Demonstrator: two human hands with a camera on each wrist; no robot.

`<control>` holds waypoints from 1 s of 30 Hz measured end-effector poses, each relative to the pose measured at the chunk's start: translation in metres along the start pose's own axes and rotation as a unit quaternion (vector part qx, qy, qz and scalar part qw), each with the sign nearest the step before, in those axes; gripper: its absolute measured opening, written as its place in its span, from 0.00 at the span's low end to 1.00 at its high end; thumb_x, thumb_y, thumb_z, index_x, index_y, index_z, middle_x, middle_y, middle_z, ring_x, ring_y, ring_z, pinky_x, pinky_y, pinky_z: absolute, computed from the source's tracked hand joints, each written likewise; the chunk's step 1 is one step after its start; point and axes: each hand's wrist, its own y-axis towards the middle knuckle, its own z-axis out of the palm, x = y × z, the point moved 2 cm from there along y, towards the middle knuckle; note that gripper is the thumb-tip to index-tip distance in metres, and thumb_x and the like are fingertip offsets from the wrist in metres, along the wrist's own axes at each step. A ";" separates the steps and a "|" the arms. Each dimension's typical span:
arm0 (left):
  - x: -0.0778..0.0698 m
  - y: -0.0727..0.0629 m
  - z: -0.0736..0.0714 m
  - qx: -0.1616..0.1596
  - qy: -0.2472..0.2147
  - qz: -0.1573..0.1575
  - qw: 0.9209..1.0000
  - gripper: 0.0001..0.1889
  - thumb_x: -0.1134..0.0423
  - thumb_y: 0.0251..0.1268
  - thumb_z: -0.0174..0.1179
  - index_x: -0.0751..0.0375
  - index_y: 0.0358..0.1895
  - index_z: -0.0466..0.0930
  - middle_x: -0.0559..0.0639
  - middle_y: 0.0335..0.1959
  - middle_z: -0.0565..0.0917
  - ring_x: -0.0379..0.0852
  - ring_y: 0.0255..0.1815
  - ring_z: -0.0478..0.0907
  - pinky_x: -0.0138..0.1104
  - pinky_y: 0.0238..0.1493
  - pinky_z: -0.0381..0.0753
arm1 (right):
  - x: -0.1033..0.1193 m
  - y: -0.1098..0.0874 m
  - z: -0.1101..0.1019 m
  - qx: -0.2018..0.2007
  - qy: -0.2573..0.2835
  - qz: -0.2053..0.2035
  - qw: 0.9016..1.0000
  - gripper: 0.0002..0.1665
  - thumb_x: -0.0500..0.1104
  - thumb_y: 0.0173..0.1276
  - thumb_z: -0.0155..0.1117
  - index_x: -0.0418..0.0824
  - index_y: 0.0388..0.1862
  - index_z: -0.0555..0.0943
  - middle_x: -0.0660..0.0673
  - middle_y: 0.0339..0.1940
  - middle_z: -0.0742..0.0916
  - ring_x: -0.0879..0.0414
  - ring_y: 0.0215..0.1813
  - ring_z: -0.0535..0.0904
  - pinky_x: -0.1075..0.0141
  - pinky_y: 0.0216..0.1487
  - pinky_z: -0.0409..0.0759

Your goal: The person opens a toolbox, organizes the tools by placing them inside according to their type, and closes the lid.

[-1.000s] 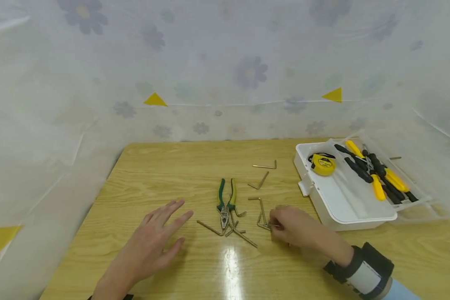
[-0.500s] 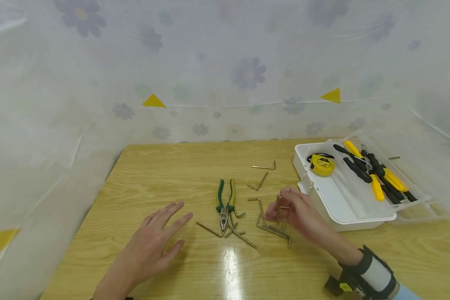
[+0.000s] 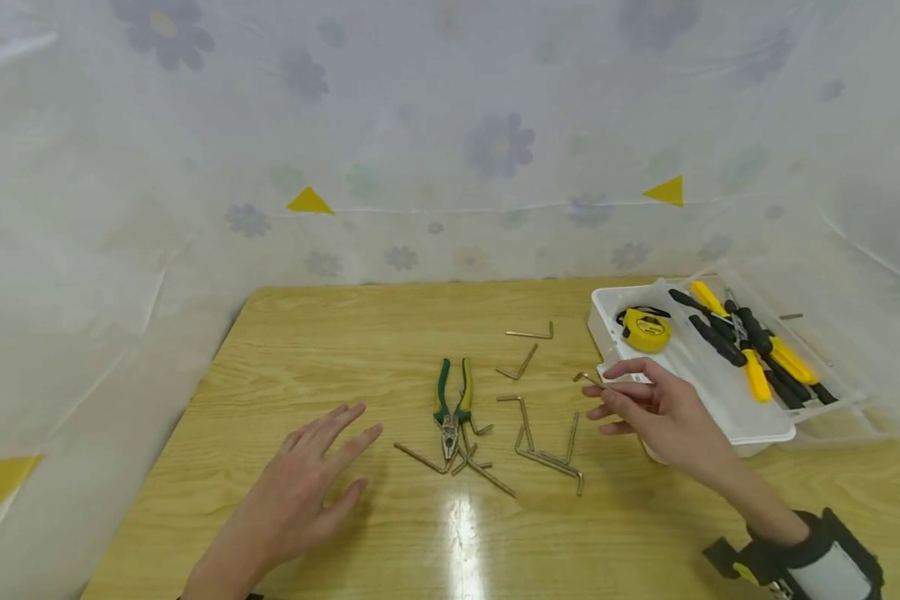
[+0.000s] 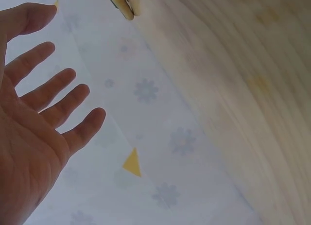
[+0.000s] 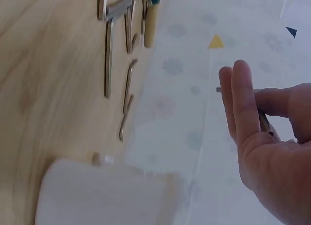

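Observation:
My right hand point(image 3: 656, 408) pinches a brass-coloured hex key point(image 3: 592, 380) between thumb and fingers, raised beside the near left part of the white box point(image 3: 690, 400). In the right wrist view, a short end of the hex key point(image 5: 265, 123) shows between the fingers of the right hand point(image 5: 265, 123). My left hand point(image 3: 300, 492) stays over the table with its fingers spread, holding nothing; the left wrist view shows the same bare left hand point(image 4: 43, 113). Between the hands lie green-handled pliers point(image 3: 450, 417) on several hex keys, with more L-shaped hex keys point(image 3: 555, 461) to their right.
Inside the box are a yellow tape measure point(image 3: 647, 330) and, toward its clear lid, several black and yellow tools point(image 3: 750, 342). Two hex keys point(image 3: 528, 334) lie farther back on the wooden table point(image 3: 345, 333). Flowered plastic sheeting point(image 3: 435, 150) hangs behind the table.
My right hand has picked up a hex key from the group right of the pliers and carried it up and right to the box's edge. The left hand has hardly moved.

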 end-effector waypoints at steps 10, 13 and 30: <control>-0.002 0.006 0.005 0.001 -0.045 0.025 0.999 0.38 0.58 0.58 0.70 0.48 0.75 0.70 0.57 0.77 0.69 0.63 0.71 0.74 0.57 0.62 0.81 | 0.008 -0.022 -0.079 -0.239 -0.371 -0.136 0.887 0.14 0.26 0.50 0.79 0.41 0.32 0.89 0.61 0.25 0.88 0.83 0.25 0.70 0.83 0.25 0.68; -0.006 0.011 0.008 0.008 -0.055 0.038 0.998 0.38 0.57 0.59 0.70 0.47 0.75 0.70 0.55 0.79 0.67 0.63 0.72 0.73 0.57 0.63 0.80 | 0.008 -0.028 -0.104 -0.265 -0.405 -0.105 0.869 0.10 0.26 0.51 0.77 0.37 0.32 0.88 0.66 0.23 0.85 0.81 0.21 0.65 0.80 0.22 0.63; -0.045 0.036 0.027 0.049 -0.023 0.140 0.989 0.35 0.53 0.60 0.69 0.47 0.73 0.72 0.51 0.76 0.71 0.56 0.75 0.71 0.50 0.64 0.80 | -0.020 -0.045 -0.179 -0.355 -0.372 0.134 0.847 0.18 0.39 0.77 0.58 0.22 0.52 0.80 0.71 0.22 0.70 0.71 0.18 0.63 0.70 0.19 0.62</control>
